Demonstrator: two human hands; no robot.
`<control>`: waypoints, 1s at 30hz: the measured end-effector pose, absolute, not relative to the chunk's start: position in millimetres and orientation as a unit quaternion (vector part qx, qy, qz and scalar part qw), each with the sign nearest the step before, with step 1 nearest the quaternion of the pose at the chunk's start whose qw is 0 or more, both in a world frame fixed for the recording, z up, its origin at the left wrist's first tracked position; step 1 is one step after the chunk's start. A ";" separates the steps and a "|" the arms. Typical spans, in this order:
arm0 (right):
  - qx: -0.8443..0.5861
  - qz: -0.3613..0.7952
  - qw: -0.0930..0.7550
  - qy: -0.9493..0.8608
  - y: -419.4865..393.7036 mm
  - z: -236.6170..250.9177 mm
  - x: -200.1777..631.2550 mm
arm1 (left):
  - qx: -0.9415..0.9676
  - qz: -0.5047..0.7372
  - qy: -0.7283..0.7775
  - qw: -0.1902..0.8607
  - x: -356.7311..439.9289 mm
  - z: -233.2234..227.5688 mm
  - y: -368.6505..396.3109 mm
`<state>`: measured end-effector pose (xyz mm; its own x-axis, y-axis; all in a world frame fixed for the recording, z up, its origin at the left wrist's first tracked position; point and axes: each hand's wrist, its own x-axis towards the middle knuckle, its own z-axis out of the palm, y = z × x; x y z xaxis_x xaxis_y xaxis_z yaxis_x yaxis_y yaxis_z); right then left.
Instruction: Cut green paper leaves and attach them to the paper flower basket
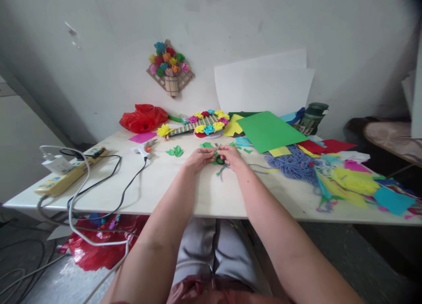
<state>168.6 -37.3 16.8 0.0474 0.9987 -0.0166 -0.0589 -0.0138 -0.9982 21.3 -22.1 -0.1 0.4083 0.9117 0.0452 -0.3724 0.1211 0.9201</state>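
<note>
My left hand (pixel 201 159) and my right hand (pixel 232 156) meet over the middle of the table, fingertips pinched close together. Between them is a small piece of green paper (pixel 216 150). A black ring handle, apparently of scissors (pixel 220 161), shows just under my right fingers; whether that hand holds it or it lies on the table I cannot tell. Cut green paper leaves (pixel 178 151) lie to the left of my hands. Green scraps (pixel 247 150) are scattered behind and to the right. A thin strand of yarn (pixel 221 174) lies just in front of my fingers.
A glue gun (pixel 143 152) and a yellow power strip (pixel 70 172) with cords lie left. At the back are a red plastic bag (pixel 143 118), a flower-trimmed woven craft (pixel 194 126) and a green sheet (pixel 270 132). Blue-purple yarn (pixel 292 163) and coloured paper (pixel 354 181) spread right.
</note>
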 end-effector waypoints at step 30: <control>-0.482 0.524 0.566 -0.415 -36.5 16.8 166.6 | 0.693 0.418 0.463 0.363 41.8 8.1 -30.4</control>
<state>166.6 -36.5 16.8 0.1070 0.9936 -0.0355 -0.1934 -0.0142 -0.9810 41.8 -30.4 8.1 0.2224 0.9440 0.2437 0.3375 -0.3091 0.8891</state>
